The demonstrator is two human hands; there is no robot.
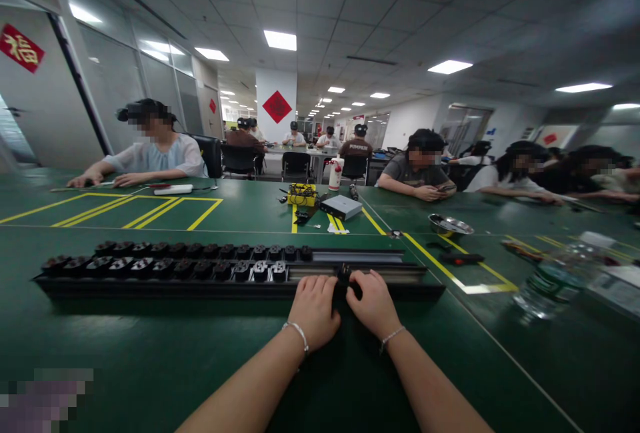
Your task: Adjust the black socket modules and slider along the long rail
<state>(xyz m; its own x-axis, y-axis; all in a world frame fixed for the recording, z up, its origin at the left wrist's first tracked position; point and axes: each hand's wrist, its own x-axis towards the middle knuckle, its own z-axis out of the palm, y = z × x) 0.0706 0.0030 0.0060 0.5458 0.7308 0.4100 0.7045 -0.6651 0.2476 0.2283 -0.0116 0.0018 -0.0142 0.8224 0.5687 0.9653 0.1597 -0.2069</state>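
Note:
A long black track (200,290) lies across the green table in front of me. Two rows of small black socket modules (163,266) sit in it, a few with pale tops. My left hand (315,310) is closed over the track's front edge, its fingers curled into the front channel. Between my hands stands one black module (343,272) with prongs on top, at the front channel. My right hand (373,300) is closed with its fingertips against that module's right side. The module's lower part is partly hidden by my fingers.
A water bottle (557,280) and a metal bowl (450,224) stand to the right. Beyond the track are a grey box (341,207), a yellow cable holder (302,194) and a white bottle (335,174). Yellow tape marks the table. Several people sit around it.

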